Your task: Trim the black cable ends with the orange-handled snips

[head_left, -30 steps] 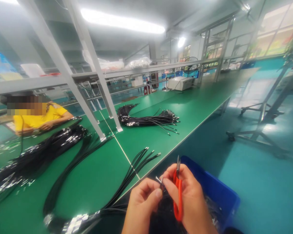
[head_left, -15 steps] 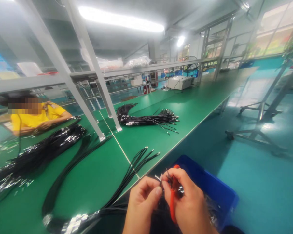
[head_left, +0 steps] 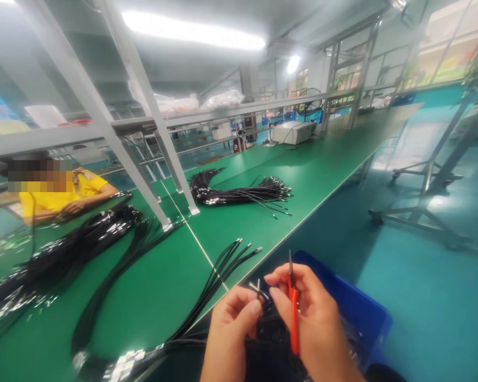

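Note:
My left hand (head_left: 235,323) pinches a black cable (head_left: 258,297) near its end, where pale split wires (head_left: 256,285) stick up past the fingertips. Just to the right, my right hand (head_left: 310,307) is wrapped around red-handled cutters (head_left: 294,318), their narrow metal tip pointing up. The cutters stand apart from the cable. Several black cables with pale ends (head_left: 227,265) lie over the green table's front edge beside my left hand. A thick bundle of black cables (head_left: 103,297) curves across the table to the left.
A blue bin (head_left: 350,302) sits below my right hand. Another cable bundle (head_left: 242,196) rests farther back on the green table (head_left: 322,175). Grey shelf posts (head_left: 179,175) rise from the tabletop. Across it, a person in a yellow shirt (head_left: 87,185) works beside a large cable pile (head_left: 71,249).
My right hand has moved right, away from my left fingertips, and the cutters have turned more upright. The pale wire ends now show more clearly. My left hand has stayed nearly in place.

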The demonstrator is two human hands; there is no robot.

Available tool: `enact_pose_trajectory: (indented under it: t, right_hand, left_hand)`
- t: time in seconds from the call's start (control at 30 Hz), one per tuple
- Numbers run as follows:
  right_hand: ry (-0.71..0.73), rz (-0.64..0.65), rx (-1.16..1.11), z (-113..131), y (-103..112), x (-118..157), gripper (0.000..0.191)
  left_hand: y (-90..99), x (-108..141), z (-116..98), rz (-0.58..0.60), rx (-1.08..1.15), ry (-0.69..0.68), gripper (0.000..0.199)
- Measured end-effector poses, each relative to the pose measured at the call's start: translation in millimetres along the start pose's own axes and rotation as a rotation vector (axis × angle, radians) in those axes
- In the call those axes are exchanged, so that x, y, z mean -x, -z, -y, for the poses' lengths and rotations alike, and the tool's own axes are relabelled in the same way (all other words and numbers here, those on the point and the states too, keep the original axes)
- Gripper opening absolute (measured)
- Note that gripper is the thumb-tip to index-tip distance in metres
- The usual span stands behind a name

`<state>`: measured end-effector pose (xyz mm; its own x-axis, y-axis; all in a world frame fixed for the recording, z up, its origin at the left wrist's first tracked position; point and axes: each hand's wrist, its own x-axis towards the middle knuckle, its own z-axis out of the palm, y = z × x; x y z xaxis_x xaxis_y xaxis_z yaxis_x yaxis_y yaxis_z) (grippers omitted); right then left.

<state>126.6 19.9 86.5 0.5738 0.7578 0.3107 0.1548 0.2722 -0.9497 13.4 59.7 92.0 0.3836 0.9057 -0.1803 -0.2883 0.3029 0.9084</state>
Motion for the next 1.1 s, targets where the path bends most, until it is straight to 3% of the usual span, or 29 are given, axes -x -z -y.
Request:
enact_pose_trajectory:
  t: [0.27,0.53,0.77,0.97,1.1]
  right_hand:
    - [-0.092,0.041,-0.105,8,-6,-5,0.01]
    - [-0.048,0.048,0.065,5,-2,-2,0.006]
    - [0.114,0.001,0.156,8,3,0,0.012]
    - [0.117,0.058,0.226,9,-4,2,0.016]
    - [0.278,-0.014,0.349,5,-6,4,0.013]
  left_hand:
    - [5.6,-2,7,0.064,-0.041,-0.019,0.026]
    - [5.7,0,3,0.037,-0.048,-0.014,0.025]
    - [3.1,0,2,0.025,-0.062,-0.032,0.025]
    - [4.9,-1,4,0.023,-0.097,-0.053,0.025]
    - [5.9,0,7,0.015,-0.117,-0.074,0.025]
